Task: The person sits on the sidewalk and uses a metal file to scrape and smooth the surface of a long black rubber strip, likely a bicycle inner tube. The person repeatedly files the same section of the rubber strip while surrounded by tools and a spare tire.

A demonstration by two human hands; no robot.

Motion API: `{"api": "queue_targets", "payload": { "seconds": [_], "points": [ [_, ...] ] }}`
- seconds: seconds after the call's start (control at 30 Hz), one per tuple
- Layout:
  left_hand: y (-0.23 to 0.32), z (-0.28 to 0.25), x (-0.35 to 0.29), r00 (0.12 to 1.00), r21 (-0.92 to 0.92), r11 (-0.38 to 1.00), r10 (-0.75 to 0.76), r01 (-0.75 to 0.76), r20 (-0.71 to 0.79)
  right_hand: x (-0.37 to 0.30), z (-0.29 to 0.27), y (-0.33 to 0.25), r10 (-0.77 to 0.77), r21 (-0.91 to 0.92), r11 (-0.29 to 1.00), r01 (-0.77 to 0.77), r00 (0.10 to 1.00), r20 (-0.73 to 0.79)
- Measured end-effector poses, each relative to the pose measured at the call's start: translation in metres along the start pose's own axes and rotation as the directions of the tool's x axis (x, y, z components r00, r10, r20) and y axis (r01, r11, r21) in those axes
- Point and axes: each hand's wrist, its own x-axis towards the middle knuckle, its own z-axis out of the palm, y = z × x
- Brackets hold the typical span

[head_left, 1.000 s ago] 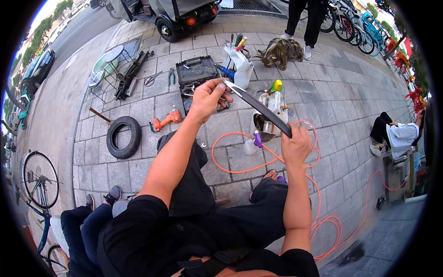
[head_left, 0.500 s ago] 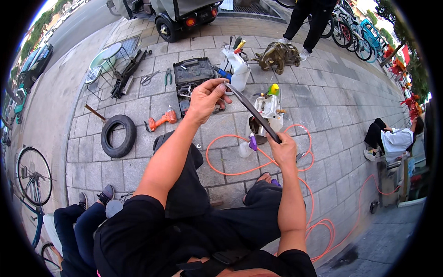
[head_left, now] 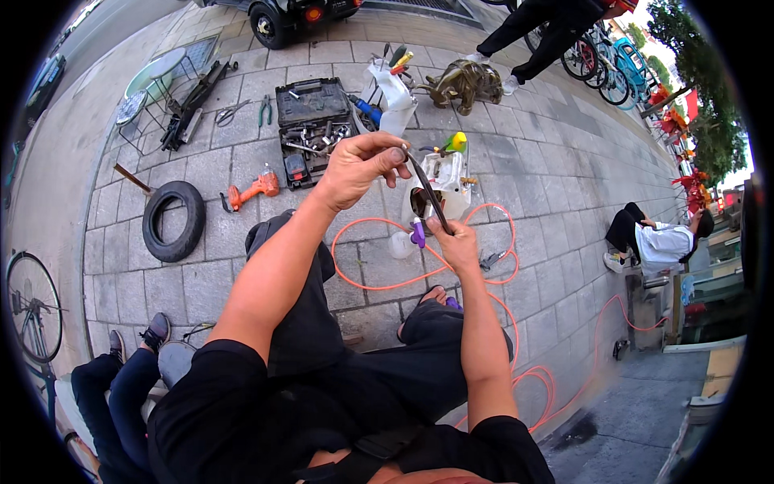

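A long, dark, flat strip, like rubber (head_left: 428, 189), stretches slantwise between my two hands in front of me. Its upper end is pinched by the thumb and fingers of my left hand (head_left: 361, 168). Lower and to the right, my right hand (head_left: 456, 245) is closed round the other end. Behind the strip stands a cut-open white plastic jug (head_left: 456, 181) with things in it. A spray bottle with a purple head (head_left: 418, 234) is just below. Past my left hand lies an open black toolbox (head_left: 310, 109) full of sockets and metal tools.
An orange power tool (head_left: 256, 187) and a black tyre (head_left: 196, 222) lie on the paving at left. An orange hose (head_left: 355, 284) loops near my foot. A bronze-coloured animal figure (head_left: 463, 83) stands ahead. Other people are at the left, right and far side.
The whole view has shifted, so the surroundings sit farther left. My hands have come closer together, and the strip between them now runs more steeply. Both hands keep their hold.
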Motion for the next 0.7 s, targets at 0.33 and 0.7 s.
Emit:
{"api": "queue_targets", "payload": {
  "seconds": [0.33,0.7],
  "points": [
    [0.000,0.001,0.012,0.998,-0.083,0.994,-0.065,0.065,0.000,0.004,0.008,0.026,0.009,-0.029,1.000,-0.005,0.989,0.150],
    [-0.001,-0.011,0.012,0.994,-0.396,0.914,-0.060,0.090,0.088,-0.012,0.010,0.013,0.035,-0.016,0.999,-0.032,0.966,0.257]
  ]
}}
